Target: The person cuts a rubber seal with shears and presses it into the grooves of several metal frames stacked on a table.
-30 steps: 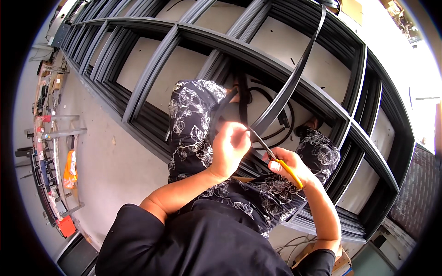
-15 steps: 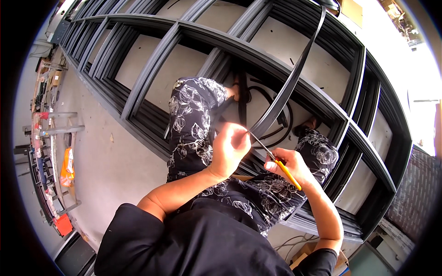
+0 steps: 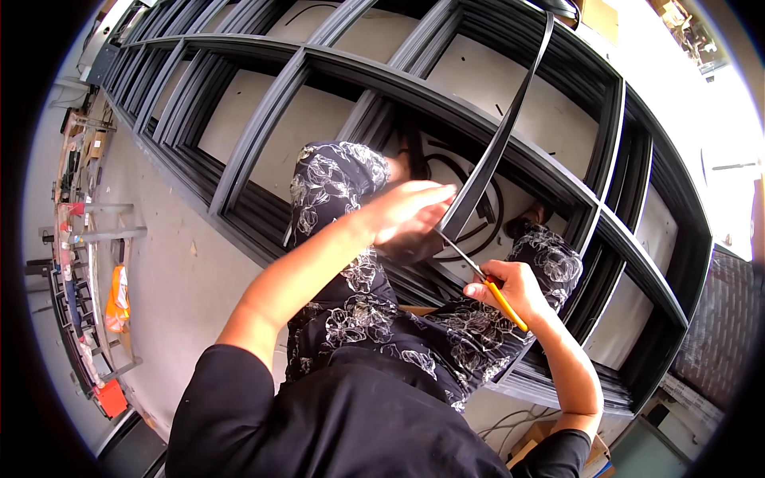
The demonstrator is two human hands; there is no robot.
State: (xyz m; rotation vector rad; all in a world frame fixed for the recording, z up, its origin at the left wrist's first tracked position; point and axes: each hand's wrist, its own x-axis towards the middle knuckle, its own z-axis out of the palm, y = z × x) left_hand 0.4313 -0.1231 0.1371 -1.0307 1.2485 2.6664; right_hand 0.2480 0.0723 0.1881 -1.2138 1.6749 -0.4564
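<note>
A long black strip point(image 3: 498, 147) runs from the far frames down toward my lap. My left hand point(image 3: 408, 213) is beside the strip's near end, its fingers stretched out and partly blurred; the fingertips reach the strip's left edge, but contact is unclear. In my right hand point(image 3: 510, 287) is a slim tool with a yellow handle point(image 3: 508, 309) and a thin metal shaft or blade point(image 3: 460, 252). Its tip meets the near end of the strip; the exact kind of tool is unclear.
Stacked dark grey metal frames point(image 3: 295, 80) surround my legs. Black hoses or strips point(image 3: 496, 199) curl on the floor between my feet. A rack point(image 3: 88, 231) with an orange bag point(image 3: 117, 299) stands left. Cardboard boxes point(image 3: 534, 442) sit at lower right.
My left hand has moved away from the tool's tip, farther forward, and its fingers have straightened. My right hand and the tool have shifted slightly right and nearer.
</note>
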